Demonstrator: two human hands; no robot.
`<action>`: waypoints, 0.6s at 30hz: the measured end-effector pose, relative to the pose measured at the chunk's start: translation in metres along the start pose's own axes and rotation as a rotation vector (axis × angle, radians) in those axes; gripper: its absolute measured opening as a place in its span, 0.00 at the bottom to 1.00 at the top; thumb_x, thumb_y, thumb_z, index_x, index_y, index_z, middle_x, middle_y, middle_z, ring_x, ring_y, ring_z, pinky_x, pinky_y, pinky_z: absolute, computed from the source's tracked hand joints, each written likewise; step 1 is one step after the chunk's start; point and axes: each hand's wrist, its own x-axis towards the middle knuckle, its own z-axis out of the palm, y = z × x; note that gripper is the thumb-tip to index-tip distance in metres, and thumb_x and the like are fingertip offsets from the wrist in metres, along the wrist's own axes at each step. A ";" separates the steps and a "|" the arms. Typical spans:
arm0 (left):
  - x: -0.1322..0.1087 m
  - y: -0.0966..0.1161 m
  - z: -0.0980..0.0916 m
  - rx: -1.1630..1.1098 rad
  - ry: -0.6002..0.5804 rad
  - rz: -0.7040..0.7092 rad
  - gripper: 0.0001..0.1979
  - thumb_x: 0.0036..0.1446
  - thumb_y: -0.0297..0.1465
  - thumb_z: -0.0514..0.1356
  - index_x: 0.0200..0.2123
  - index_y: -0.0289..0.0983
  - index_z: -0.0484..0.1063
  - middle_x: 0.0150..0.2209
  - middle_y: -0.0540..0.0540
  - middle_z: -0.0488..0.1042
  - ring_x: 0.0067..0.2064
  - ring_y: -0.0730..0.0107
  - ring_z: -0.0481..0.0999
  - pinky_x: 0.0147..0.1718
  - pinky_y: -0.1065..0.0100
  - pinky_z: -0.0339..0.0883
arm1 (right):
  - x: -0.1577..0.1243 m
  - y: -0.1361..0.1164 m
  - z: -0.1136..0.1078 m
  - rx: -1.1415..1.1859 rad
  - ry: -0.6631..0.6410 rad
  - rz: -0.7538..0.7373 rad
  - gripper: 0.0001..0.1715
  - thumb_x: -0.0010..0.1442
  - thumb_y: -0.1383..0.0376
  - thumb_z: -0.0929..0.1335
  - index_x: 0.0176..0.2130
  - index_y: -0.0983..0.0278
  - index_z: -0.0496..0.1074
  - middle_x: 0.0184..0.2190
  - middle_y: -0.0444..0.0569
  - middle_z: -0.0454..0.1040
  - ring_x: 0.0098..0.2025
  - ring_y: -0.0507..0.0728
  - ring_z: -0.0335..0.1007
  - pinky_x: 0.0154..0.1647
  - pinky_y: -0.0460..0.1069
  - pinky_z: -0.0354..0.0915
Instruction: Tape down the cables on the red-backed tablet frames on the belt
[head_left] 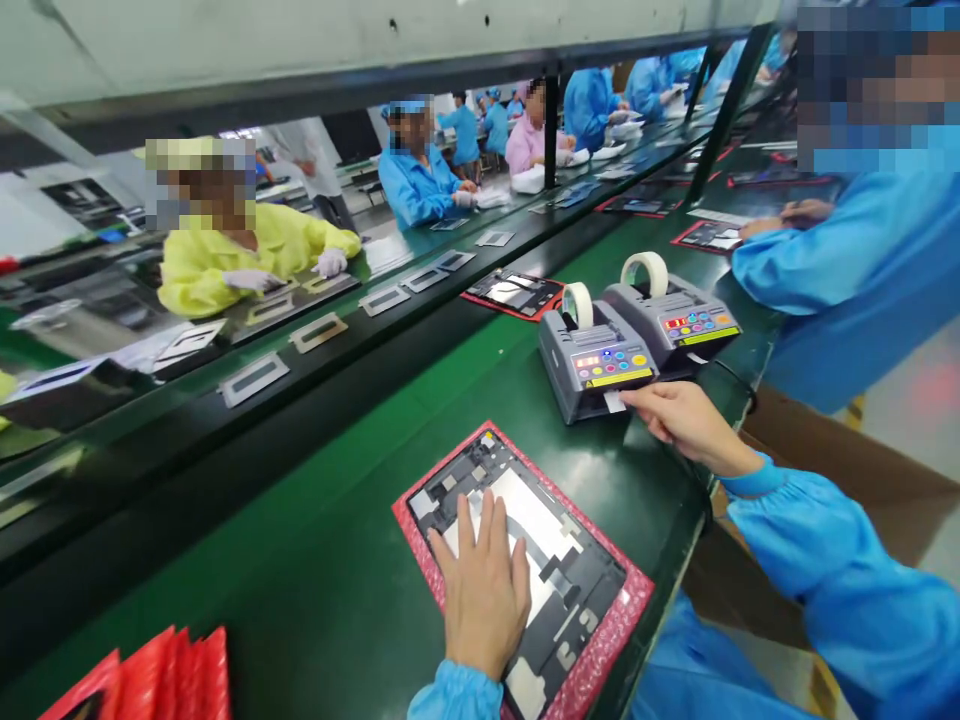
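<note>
L hand rests flat, palm down, fingers spread, on a tablet-type device w/ internals exposed, which lies on red bubble wrap on the green bench. R hand pinches the end of a white tape strip at the outlet of the nearer tape dispenser; 2nd dispenser just beside it. Bottom L: red stack, prob. bubble pouches, cut off by frame edge.

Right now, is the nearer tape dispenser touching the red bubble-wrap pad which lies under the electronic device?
Apart. The head view plainly shows green tabletop between the nearer tape dispenser and the red bubble-wrap pad.
</note>
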 end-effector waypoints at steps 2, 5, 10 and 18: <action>-0.002 -0.001 0.001 0.016 -0.001 0.007 0.24 0.62 0.31 0.42 0.61 0.37 0.53 0.64 0.49 0.48 0.66 0.50 0.38 0.55 0.31 0.40 | 0.003 0.001 0.011 0.085 -0.004 0.018 0.23 0.45 0.56 0.74 0.17 0.66 0.61 0.12 0.39 0.57 0.12 0.44 0.48 0.11 0.43 0.41; -0.008 -0.005 0.002 0.020 -0.004 0.000 0.24 0.62 0.31 0.42 0.61 0.37 0.54 0.64 0.49 0.49 0.65 0.50 0.38 0.55 0.31 0.41 | -0.005 0.002 0.019 0.199 0.015 -0.017 0.20 0.47 0.60 0.73 0.17 0.66 0.61 0.11 0.37 0.53 0.12 0.43 0.45 0.13 0.43 0.39; -0.019 -0.016 -0.003 0.002 -0.020 0.000 0.24 0.62 0.31 0.43 0.61 0.38 0.52 0.64 0.48 0.49 0.65 0.50 0.39 0.55 0.31 0.41 | -0.035 0.011 0.023 0.183 -0.240 0.022 0.14 0.52 0.61 0.70 0.23 0.68 0.67 0.09 0.36 0.53 0.13 0.43 0.44 0.15 0.43 0.40; -0.014 0.007 -0.021 -0.123 0.023 0.086 0.19 0.61 0.33 0.48 0.54 0.39 0.63 0.60 0.43 0.58 0.60 0.51 0.54 0.53 0.47 0.55 | -0.040 0.031 0.069 -0.029 -0.980 0.296 0.19 0.52 0.56 0.69 0.37 0.70 0.72 0.11 0.36 0.59 0.10 0.45 0.51 0.09 0.41 0.44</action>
